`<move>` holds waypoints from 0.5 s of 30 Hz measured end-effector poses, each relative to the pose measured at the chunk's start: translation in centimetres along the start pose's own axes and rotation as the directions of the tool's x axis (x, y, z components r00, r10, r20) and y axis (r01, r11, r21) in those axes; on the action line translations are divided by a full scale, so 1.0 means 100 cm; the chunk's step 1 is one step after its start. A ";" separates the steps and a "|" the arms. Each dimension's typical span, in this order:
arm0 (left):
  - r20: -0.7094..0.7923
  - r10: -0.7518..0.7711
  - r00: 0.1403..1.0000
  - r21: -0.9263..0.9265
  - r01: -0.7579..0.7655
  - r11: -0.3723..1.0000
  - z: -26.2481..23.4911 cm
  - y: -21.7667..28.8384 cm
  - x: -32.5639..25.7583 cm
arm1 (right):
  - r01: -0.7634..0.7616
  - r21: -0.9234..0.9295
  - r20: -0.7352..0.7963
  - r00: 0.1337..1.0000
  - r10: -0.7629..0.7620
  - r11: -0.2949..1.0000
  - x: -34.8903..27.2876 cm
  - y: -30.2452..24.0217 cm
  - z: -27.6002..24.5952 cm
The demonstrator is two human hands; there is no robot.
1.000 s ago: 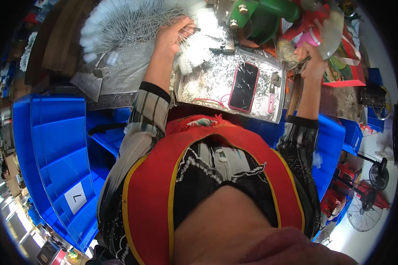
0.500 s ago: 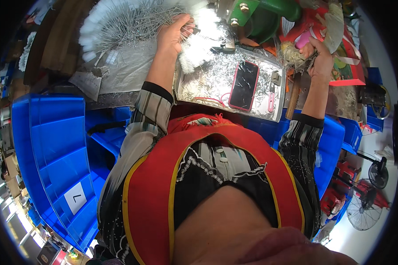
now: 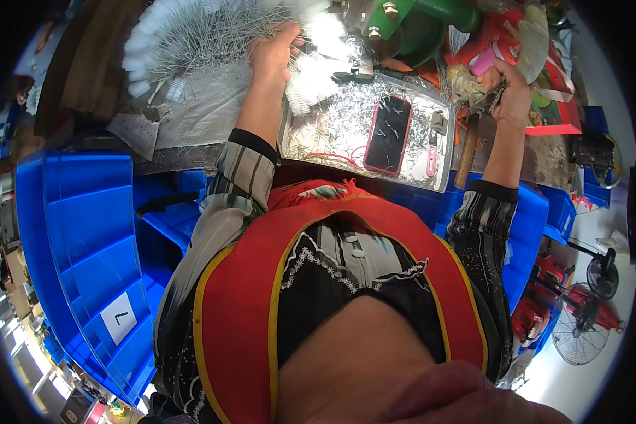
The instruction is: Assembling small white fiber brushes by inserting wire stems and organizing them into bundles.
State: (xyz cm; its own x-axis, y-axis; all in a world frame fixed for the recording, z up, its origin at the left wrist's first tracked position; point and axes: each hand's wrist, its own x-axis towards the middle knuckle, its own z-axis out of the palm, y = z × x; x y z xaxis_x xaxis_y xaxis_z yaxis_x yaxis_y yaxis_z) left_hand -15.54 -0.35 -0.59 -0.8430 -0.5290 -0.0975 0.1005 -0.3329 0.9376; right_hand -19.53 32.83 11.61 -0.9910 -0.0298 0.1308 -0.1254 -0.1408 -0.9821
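My left hand (image 3: 274,58) is at the right edge of a heap of white-bristled wire brushes (image 3: 212,39). Its fingers are curled round thin wire stems, though the fingertips are partly lost in glare. Just below that hand lie more white bristles (image 3: 302,95). On the right, my right hand (image 3: 510,92) is closed beside a pink cylinder-shaped piece (image 3: 484,62) and a bundle of pale wrapped rag (image 3: 466,86); what lies inside its grip is hidden. Between the hands stands a green machine (image 3: 420,39) with a dark metal part (image 3: 353,76) under its bolted bracket.
A shallow tray (image 3: 284,145) strewn with wire clippings holds a phone (image 3: 389,134) and a pink-handled cutter (image 3: 432,159). A wooden handle (image 3: 466,152) hangs near its right side. Blue bins (image 3: 85,233) flank me; a fan (image 3: 579,332) stands at the right.
The dark metal part under the machine's bracket shows more plainly now. My left hand has shifted very slightly left; my right hand keeps its place.
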 end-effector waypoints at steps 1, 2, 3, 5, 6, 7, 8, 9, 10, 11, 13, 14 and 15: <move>0.015 -0.008 1.000 0.015 0.007 1.000 0.000 -0.001 0.001 | -0.030 0.000 -0.009 1.000 0.030 1.000 0.001 -0.003 0.000; 0.013 -0.011 1.000 0.018 0.010 1.000 -0.003 -0.003 0.003 | -0.080 0.017 0.004 0.997 0.080 0.997 0.003 -0.007 -0.001; 0.056 -0.062 0.997 -0.137 0.069 0.988 -0.007 -0.006 0.007 | -0.084 0.018 0.004 0.996 0.084 0.996 0.006 -0.010 -0.003; 0.105 -0.106 0.989 -0.284 0.132 0.950 -0.012 -0.010 0.017 | -0.097 -0.043 0.036 0.994 0.099 0.994 0.013 -0.018 -0.004; 0.145 -0.170 0.975 -0.408 0.216 0.887 -0.015 -0.011 0.023 | -0.119 -0.038 0.014 0.993 0.120 0.992 0.009 -0.023 0.002; 0.191 -0.227 0.955 -0.520 0.294 0.802 -0.017 -0.013 0.026 | -0.120 -0.038 0.015 0.993 0.121 0.992 0.009 -0.023 0.001; 0.218 -0.218 0.951 -0.567 0.305 0.765 -0.016 -0.008 0.027 | -0.134 -0.030 0.025 0.991 0.135 0.991 0.009 -0.023 -0.001; 0.220 -0.216 0.951 -0.567 0.305 0.766 -0.013 -0.005 0.027 | -0.148 -0.024 0.037 0.988 0.149 0.989 0.009 -0.023 -0.003; 0.178 -0.193 0.965 -0.584 0.261 0.768 -0.008 -0.003 0.026 | -0.145 -0.023 0.037 0.989 0.146 0.989 0.008 -0.022 -0.002; 0.134 -0.168 0.977 -0.600 0.215 0.771 -0.005 -0.001 0.025 | -0.127 -0.024 0.021 0.992 0.128 0.992 0.005 -0.021 0.001; 0.073 -0.154 0.985 -0.585 0.167 0.794 -0.001 0.000 0.023 | -0.108 -0.025 0.007 0.994 0.108 0.994 0.003 -0.017 0.003; 0.014 -0.142 0.990 -0.568 0.125 0.813 0.001 0.000 0.021 | -0.098 -0.034 0.014 0.995 0.099 0.995 0.002 -0.016 0.003; 0.014 -0.141 0.990 -0.570 0.124 0.812 0.001 -0.002 0.021 | -0.089 -0.043 0.021 0.996 0.090 0.995 0.001 -0.014 0.003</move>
State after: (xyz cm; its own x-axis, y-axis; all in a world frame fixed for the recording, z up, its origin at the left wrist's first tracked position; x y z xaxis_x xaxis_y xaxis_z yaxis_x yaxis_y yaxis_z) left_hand -17.43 -1.33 -0.91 -0.8561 -0.4655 -0.2244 0.2781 -0.7810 0.5592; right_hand -19.48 32.72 13.05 -0.9970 -0.0630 0.0446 -0.0385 -0.0954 -0.9947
